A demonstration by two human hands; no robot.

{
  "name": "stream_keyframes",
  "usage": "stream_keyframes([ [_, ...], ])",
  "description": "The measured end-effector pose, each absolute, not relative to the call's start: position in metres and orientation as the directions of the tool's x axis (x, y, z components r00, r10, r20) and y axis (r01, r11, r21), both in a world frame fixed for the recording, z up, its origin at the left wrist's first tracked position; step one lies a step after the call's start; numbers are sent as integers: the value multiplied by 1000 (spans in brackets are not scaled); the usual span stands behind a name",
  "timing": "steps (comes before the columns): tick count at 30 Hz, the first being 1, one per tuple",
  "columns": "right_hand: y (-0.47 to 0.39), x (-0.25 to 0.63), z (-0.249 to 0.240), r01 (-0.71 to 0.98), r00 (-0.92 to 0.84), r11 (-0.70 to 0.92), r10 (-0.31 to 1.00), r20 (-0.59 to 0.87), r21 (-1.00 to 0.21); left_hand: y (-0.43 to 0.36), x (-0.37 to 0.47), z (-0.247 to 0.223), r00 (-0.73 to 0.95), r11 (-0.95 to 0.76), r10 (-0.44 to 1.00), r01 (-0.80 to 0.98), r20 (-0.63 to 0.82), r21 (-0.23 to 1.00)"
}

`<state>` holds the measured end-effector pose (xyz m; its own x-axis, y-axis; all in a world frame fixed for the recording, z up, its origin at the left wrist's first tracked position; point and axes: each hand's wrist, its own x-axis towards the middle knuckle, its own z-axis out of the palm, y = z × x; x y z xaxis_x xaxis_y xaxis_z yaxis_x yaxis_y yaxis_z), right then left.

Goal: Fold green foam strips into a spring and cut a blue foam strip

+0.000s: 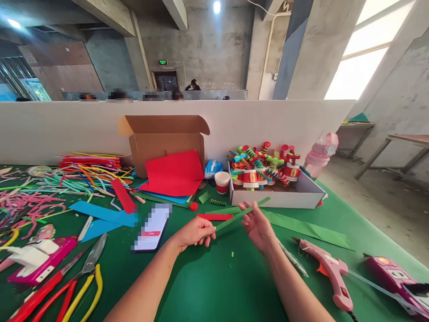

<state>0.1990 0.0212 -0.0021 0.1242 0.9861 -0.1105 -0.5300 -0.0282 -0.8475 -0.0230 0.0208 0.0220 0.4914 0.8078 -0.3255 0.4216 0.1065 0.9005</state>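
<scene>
- One thin green strip point(231, 220): above the bench point(214, 290), between the hands, slanting far right.
- Left hand point(197, 232): pinched on the strip's left end.
- Right hand point(259, 228): fingers loosely curled at the strip; grip cannot be told.
- Glue gun point(330, 273): near right.

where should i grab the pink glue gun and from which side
Probably best by its handle, with the right hand coming from the near right: the glue gun lies with the handle toward the person, the trigger on its left, and the nozzle pointing away.
</scene>
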Motion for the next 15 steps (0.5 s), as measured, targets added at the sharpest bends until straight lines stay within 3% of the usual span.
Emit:
stream_keyframes([
  [7,18,194,-3,-445,206,-23,970,-128,-895,22,-26,19,485,91,817,424,-311,901],
  [15,22,209,3,-326,365,29,926,-97,-945,30,-34,12,302,122,920,385,-250,915],
])
